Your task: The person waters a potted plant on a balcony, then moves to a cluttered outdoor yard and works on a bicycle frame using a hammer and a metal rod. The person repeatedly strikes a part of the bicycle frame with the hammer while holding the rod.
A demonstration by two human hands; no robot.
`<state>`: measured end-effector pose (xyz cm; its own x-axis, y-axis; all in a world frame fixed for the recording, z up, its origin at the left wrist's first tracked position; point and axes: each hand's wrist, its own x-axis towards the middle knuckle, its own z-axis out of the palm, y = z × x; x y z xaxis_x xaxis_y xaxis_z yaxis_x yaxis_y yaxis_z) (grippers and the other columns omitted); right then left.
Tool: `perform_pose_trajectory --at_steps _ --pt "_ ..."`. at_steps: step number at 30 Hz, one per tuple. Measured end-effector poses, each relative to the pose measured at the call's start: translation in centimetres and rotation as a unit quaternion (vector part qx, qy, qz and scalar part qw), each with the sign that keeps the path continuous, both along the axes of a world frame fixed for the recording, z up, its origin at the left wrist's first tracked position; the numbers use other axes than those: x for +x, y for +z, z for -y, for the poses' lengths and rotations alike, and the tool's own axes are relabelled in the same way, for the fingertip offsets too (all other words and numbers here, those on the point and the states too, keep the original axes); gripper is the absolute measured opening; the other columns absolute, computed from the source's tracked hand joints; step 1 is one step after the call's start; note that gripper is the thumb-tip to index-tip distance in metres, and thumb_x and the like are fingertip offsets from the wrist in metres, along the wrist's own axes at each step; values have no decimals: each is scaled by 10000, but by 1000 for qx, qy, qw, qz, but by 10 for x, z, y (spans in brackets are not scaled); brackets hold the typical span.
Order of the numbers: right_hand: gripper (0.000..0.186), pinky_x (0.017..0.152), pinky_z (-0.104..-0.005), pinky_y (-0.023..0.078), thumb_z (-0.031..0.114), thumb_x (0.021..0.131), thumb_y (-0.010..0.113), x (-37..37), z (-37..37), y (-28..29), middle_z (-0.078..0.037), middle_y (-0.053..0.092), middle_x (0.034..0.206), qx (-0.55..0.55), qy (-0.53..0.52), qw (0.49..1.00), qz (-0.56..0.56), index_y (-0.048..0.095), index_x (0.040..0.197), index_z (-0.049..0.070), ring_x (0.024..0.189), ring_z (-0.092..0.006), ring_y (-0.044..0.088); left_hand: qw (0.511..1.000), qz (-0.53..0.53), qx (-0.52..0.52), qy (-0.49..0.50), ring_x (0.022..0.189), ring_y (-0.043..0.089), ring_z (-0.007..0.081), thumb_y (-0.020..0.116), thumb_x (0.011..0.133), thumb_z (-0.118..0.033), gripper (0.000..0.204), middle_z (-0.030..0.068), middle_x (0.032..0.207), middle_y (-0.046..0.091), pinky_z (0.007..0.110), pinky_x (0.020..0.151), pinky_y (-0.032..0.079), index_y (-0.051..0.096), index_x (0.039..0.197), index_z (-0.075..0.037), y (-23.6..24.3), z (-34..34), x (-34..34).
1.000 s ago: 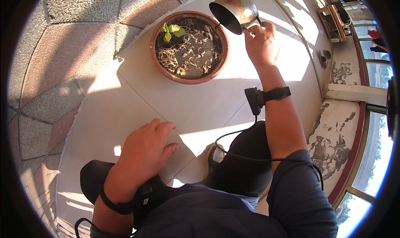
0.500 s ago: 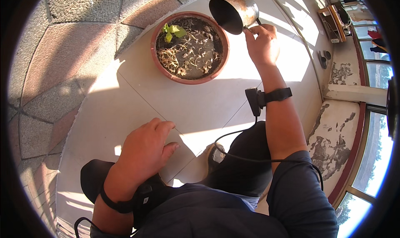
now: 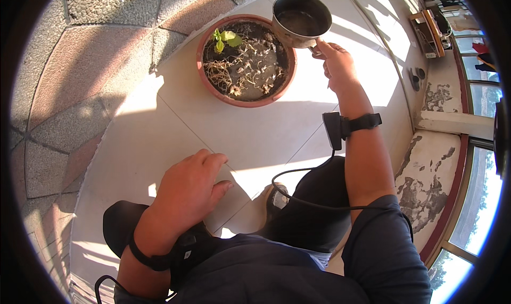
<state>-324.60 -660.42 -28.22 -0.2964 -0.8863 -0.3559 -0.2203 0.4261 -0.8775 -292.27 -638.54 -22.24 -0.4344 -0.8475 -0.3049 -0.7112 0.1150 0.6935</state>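
Observation:
My right hand grips the handle of a metal pot, worn and dark inside. The pot is nearly level, its mouth facing up, and a little murky liquid seems to lie in its bottom. It hangs at the far right rim of a round terracotta-coloured planter and overlaps that rim from above. Dark soil with dry stems fills the planter, and a small green plant grows at its far left. My left hand hovers over my left knee, fingers loosely bent and thumb apart, holding nothing.
Pale floor tiles surround the planter, with rough stone paving to the left. A thin hose or cable runs along the right. Beyond it are dark shoes, a wooden shelf and a peeling wall.
The pot has turned from tipped over the planter's edge, mouth toward the soil, to nearly level with its mouth up. My right wrist has rotated with it. My left hand has barely moved.

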Motion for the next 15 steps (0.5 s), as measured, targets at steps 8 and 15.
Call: perform_pose_trajectory --at_steps 8,15 --pt "309 409 -225 220 342 979 642 -6 1 1 -142 708 906 21 29 997 75 664 919 39 441 -42 284 1000 -14 -4 7 891 646 330 755 814 -164 366 142 985 621 421 763 517 612 1124 -32 -1 1 -1" --pt "317 407 -220 219 351 979 643 -5 1 2 -142 701 885 21 34 996 74 656 921 40 434 -41 278 1000 -15 -5 8 885 644 330 754 817 -167 366 140 982 619 420 759 516 611 1126 -32 -1 0 -1"
